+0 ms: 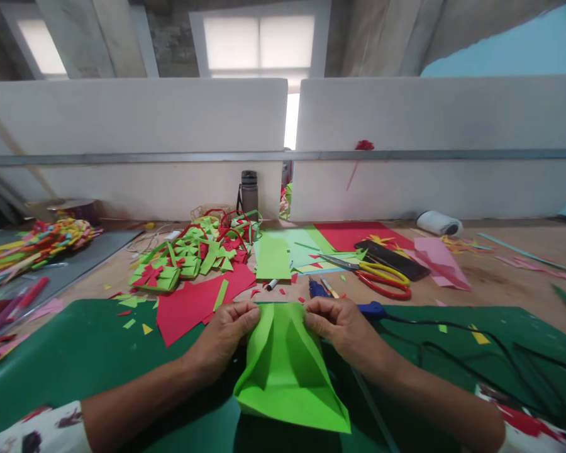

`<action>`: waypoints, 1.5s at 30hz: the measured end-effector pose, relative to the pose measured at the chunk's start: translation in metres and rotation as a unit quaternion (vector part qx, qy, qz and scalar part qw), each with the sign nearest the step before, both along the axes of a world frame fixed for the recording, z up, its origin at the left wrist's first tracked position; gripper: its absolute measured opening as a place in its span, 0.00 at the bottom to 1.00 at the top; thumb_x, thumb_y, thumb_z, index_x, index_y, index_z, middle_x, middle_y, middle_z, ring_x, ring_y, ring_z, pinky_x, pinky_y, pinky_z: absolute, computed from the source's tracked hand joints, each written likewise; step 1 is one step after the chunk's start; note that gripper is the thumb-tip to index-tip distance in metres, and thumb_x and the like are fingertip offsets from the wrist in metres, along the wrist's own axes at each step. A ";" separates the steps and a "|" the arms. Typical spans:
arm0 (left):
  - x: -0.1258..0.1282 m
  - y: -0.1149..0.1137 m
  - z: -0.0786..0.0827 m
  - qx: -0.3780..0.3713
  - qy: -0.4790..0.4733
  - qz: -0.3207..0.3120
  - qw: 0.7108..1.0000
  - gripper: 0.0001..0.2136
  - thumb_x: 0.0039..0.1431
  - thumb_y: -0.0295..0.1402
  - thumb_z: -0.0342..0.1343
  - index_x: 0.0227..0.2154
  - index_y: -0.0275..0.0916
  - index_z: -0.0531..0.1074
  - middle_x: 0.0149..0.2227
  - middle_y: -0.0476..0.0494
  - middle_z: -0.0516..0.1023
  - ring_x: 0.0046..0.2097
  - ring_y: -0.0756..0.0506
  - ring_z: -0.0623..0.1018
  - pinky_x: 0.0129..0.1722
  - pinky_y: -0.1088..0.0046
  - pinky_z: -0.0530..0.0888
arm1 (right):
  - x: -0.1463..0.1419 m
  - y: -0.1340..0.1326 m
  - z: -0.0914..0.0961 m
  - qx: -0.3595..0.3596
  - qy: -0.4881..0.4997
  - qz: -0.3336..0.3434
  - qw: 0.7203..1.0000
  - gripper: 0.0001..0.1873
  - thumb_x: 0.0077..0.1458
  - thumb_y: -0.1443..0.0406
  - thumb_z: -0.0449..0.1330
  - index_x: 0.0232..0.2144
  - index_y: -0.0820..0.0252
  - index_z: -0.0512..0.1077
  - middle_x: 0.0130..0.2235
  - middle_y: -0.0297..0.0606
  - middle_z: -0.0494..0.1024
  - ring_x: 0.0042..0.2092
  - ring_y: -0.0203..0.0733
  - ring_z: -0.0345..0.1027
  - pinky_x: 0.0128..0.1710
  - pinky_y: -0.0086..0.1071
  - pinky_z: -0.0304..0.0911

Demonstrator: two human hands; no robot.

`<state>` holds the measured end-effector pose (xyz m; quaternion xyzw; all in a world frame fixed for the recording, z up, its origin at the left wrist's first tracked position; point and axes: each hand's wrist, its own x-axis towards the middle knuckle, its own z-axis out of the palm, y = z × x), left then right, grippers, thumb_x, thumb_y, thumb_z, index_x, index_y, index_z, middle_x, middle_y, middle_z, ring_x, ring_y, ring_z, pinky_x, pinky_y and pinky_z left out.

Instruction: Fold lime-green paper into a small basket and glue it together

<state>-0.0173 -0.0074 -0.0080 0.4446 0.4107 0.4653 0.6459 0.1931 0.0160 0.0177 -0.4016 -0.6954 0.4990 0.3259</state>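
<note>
A folded bright green paper bag is held up over the green mat, its wider end towards me and its sides creased inwards. My left hand pinches its far left corner between thumb and fingers. On the opposite corner, my right hand grips the paper the same way. Just beyond my hands lie a blue-handled tool with a black cord and a red paper sheet. Scissors with yellow and red handles rest farther right.
A pile of small green and red paper bags sits at the back left, near a dark bottle. A black phone and a white roll lie at the right. Paper scraps dot the green mat. A white partition stands behind.
</note>
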 end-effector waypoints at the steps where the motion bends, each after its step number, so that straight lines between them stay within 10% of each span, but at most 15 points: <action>1: -0.001 0.001 -0.001 -0.001 0.001 -0.008 1.000 0.16 0.47 0.44 0.61 0.25 0.34 0.69 0.20 0.51 0.68 0.21 0.53 0.67 0.22 0.78 0.61 | 0.000 0.000 0.000 0.006 -0.006 -0.007 1.000 0.13 0.53 0.58 0.56 0.24 0.62 0.66 0.22 0.29 0.64 0.25 0.31 0.52 0.24 0.28 0.49; 30: -0.006 0.014 -0.007 0.051 -0.016 -0.028 0.998 0.16 0.47 0.42 0.62 0.21 0.36 0.64 0.18 0.53 0.65 0.19 0.56 0.63 0.20 0.80 0.60 | 0.004 -0.001 -0.005 0.077 -0.050 -0.055 0.994 0.20 0.54 0.52 0.51 0.18 0.57 0.55 0.20 0.28 0.52 0.23 0.34 0.44 0.22 0.29 0.44; 45: -0.007 0.013 -0.004 0.039 -0.012 -0.038 0.998 0.16 0.44 0.40 0.65 0.22 0.35 0.66 0.18 0.54 0.64 0.18 0.56 0.61 0.18 0.81 0.56 | 0.003 -0.001 -0.007 0.015 -0.009 -0.005 1.000 0.16 0.55 0.52 0.53 0.30 0.59 0.68 0.27 0.33 0.68 0.30 0.37 0.59 0.29 0.30 0.55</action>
